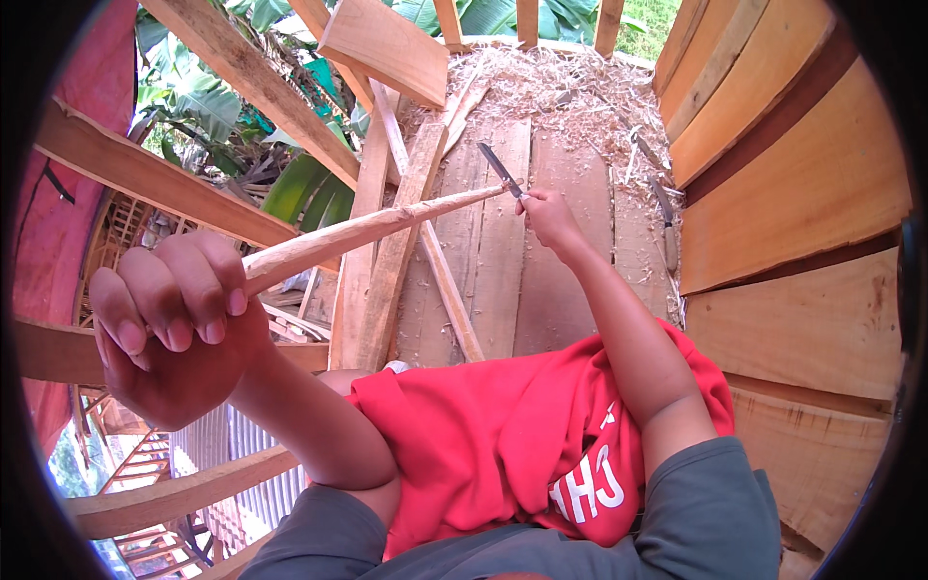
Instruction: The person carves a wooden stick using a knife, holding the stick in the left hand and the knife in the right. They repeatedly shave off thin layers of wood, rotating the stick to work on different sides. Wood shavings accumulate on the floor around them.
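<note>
My left hand (184, 319) is closed around the thick near end of a long, pale, peeled wooden stick (377, 224). It holds the stick out at the left, and the stick slants away to the right, narrowing toward its far tip. In my right hand (553, 222) is a knife (498, 166) with a dark straight blade, which crosses the stick close to that tip. Whether the blade's edge bites into the wood cannot be made out. My fingers cover most of the knife's handle.
A red cloth (493, 435) lies over my lap. Wood shavings (551, 87) are heaped at the far end of the plank floor (570, 280). A second, curved knife (667, 222) lies by the right board wall (793, 203). Timber beams (401, 242) lean at the left, with plants beyond.
</note>
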A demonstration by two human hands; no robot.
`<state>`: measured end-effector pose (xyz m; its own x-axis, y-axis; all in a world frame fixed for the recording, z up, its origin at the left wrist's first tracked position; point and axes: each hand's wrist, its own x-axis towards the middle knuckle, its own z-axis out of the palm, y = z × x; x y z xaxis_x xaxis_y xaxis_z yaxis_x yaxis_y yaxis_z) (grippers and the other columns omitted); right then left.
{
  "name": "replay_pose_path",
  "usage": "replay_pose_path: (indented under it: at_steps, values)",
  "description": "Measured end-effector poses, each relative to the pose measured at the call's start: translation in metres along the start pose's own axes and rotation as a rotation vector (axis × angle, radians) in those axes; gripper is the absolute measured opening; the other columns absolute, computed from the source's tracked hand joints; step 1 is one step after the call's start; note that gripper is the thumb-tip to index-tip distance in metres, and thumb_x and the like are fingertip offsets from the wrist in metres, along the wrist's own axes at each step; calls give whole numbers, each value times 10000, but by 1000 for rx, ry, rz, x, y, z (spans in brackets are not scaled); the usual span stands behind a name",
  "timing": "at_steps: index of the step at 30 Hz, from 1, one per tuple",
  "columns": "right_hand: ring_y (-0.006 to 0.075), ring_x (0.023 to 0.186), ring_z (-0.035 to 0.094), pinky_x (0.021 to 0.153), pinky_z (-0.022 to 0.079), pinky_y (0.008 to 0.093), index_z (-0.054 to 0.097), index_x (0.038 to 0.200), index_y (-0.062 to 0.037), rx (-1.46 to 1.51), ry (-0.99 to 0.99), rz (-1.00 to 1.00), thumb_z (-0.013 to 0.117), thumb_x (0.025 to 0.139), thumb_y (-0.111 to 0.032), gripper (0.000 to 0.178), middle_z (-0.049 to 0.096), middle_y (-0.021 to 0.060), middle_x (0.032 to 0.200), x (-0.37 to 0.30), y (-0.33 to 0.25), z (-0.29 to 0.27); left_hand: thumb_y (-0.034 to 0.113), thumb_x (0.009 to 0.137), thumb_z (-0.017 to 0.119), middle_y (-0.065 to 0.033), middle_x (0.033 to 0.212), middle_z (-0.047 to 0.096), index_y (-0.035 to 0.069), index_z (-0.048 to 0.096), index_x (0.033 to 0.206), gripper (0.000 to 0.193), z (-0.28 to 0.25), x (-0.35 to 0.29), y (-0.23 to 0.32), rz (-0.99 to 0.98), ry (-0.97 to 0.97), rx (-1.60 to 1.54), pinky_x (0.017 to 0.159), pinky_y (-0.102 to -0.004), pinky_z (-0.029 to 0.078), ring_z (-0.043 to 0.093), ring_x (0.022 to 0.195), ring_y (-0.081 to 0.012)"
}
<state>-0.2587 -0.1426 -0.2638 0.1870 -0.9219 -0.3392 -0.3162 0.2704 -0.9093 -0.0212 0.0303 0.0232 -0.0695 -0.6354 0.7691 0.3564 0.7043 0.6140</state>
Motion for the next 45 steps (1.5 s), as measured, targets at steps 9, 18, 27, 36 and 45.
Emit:
replay_pose_path:
  at_steps: [9,18,27,36,45]
  values:
    - [156,485,495,456,376,313,510,560,-49,-168,58,33,512,905,-559,616,519,41,542,-8,-18,-2,243,882,478,7,697,436,129,482,808,136,-8,-5,9,67,64,-22,610,-275,346,415,590,-108]
    - [106,356,212,360,189,310,300,533,-154,234,-232,354,470,929,-578,605,273,-49,461,-19,-32,-4,318,910,480,-1,742,474,126,487,886,193,-10,-9,20,126,76,23,611,-287,375,450,618,-119]
    - [63,349,141,346,139,266,242,549,-188,693,-618,385,387,951,-604,596,192,-76,450,-20,-29,-12,333,918,447,-13,740,472,133,491,889,207,-15,-11,20,135,28,24,633,-311,367,441,634,-133]
    - [63,444,371,433,262,278,392,549,-65,407,684,-824,492,985,-405,562,380,-21,471,-18,-46,-30,343,934,384,-28,751,481,131,516,890,254,-19,-10,14,166,42,139,658,-348,366,441,637,-151]
    - [225,591,588,606,461,377,571,1090,-19,-328,917,-376,576,914,-293,325,600,87,673,-40,-90,-103,297,889,441,-20,713,454,118,511,830,201,-12,-9,12,138,89,60,636,-315,354,424,620,-137]
